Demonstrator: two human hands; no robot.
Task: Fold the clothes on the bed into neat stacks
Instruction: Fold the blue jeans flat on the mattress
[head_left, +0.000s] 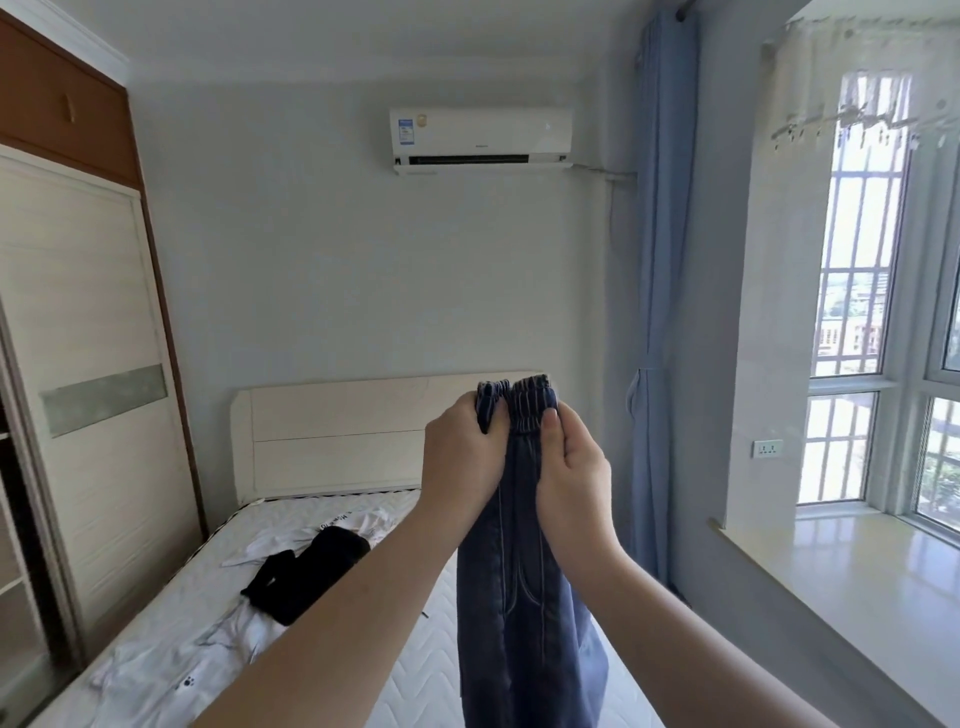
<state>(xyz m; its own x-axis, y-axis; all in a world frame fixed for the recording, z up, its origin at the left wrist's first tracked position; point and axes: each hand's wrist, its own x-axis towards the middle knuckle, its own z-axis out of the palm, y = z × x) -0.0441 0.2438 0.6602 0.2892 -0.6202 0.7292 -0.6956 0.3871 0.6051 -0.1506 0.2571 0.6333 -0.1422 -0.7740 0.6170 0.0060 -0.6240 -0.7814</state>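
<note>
Two bare forearms reach up from five and seven o'clock toward the centre, where both hands meet at the elastic waistband of dark blue jeans (524, 571). Left hand (460, 462) clenches one gathered half of the waistband; right hand (569, 467) pinches the other half, thumb pressed on the cloth. Both hands are touching, equally near. From the grip the jeans hang straight down toward six o'clock, long axis vertical, above the mattress (415, 660). At eight o'clock on the bed lie a black garment (311, 577) and white clothes (171, 670), unfolded.
</note>
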